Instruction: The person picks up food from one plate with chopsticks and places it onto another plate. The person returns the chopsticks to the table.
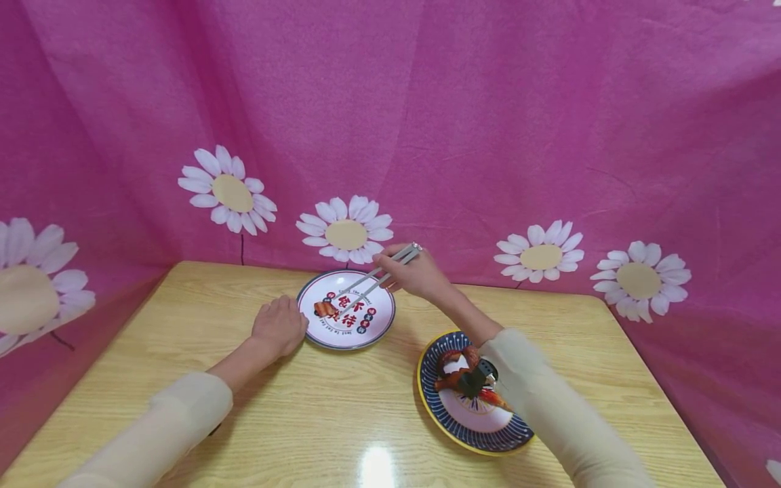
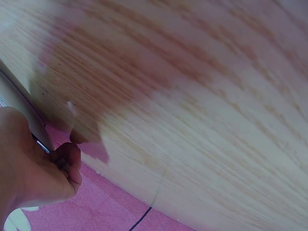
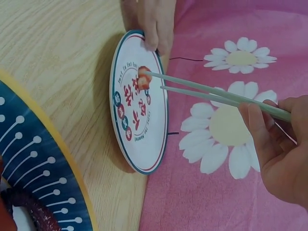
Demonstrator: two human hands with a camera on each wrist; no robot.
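My left hand [image 1: 281, 327] holds the near-left rim of a white plate [image 1: 379, 325] with red characters and a dark edge. Its fingers look curled at the rim in the left wrist view. A small reddish-brown piece of food [image 1: 325, 310] lies on the plate's left part. My right hand [image 1: 417, 274] grips a pair of pale chopsticks [image 3: 207, 89] from above the plate's right side. Their tips are slightly apart; in the right wrist view one tip meets the food piece and the other is beside it. Whether they pinch it cannot be told.
A larger plate with a blue patterned rim [image 1: 432, 393] and yellow edge lies nearer, under my right forearm. Brown and red food pieces [image 1: 450, 381] are on it, partly hidden by the wrist camera. A pink flowered cloth [image 1: 439, 135] hangs behind the wooden table [image 1: 317, 420].
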